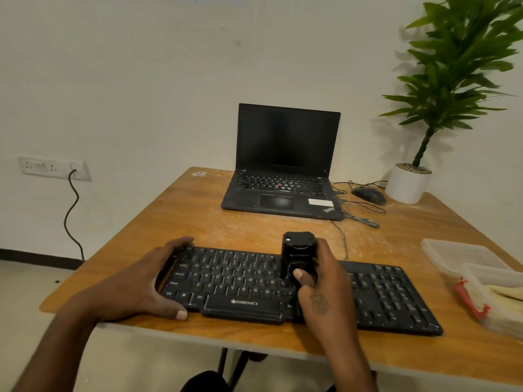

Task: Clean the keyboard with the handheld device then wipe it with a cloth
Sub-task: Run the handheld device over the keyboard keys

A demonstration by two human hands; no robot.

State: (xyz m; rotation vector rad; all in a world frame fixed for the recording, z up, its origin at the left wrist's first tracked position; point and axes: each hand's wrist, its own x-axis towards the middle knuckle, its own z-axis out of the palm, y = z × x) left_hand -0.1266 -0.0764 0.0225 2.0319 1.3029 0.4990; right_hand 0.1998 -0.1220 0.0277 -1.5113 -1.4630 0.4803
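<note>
A black Zebronics keyboard [376, 295] lies along the near edge of the wooden table [198, 219]. My left hand [141, 284] grips its left end, fingers over the far edge and thumb on the near edge. My right hand [322, 290] holds a black handheld device [297, 250] upright over the middle keys, thumb on its front. A yellowish cloth [506, 292] lies in a clear container at the right.
An open black laptop [283, 176] with a dark screen stands at the back of the table. A mouse [369, 195] with cables and a potted plant [407, 182] sit at the back right. Clear plastic containers [452, 253] with a red clip stand at the right edge.
</note>
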